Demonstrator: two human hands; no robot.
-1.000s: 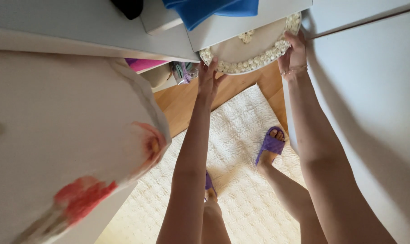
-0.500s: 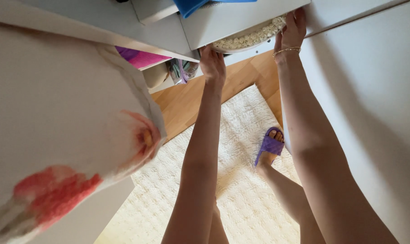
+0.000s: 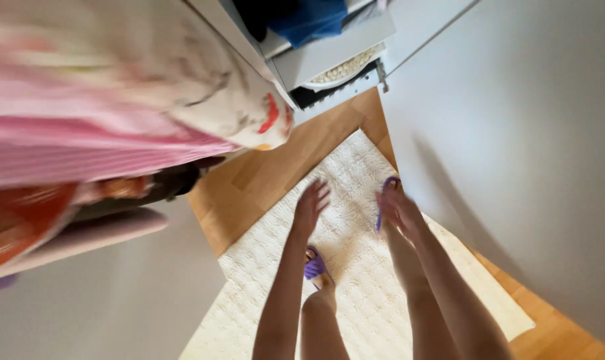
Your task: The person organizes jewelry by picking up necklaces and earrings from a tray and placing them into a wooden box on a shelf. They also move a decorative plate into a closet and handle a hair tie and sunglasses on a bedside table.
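Head view: both hands [image 3: 311, 205] empty, fingers pointing toward shelved round tray [image 3: 342, 67].

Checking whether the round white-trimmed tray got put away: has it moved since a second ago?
Yes. The tray now lies deep under the white shelf, only its rim showing; earlier it stuck out. Both hands, left hand and right hand, are off it.

A home is shown: wardrobe [image 3: 489, 133], shelves [image 3: 329, 50] of folded textiles [image 3: 309, 17], cream rug [image 3: 356, 267], wooden floor [image 3: 276, 170]
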